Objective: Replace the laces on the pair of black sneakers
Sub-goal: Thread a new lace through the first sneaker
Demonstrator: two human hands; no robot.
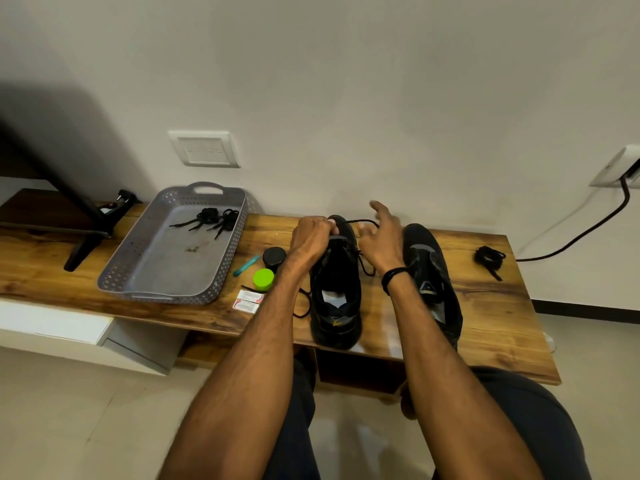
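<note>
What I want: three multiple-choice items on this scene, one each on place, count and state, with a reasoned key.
1. The green tub stands: A in the grey tray; B on the table, between tray and left sneaker; C on the floor.
2. Black lace bundles in the tray: A one; B four; C two.
3. The left hand: A grips the left sneaker's front; B lies flat on the table; C lifts the tray.
Key: 1 B, it sits on bare wood; 2 C, two bundles lie side by side; 3 A, its fingers curl over the shoe's front end.
</note>
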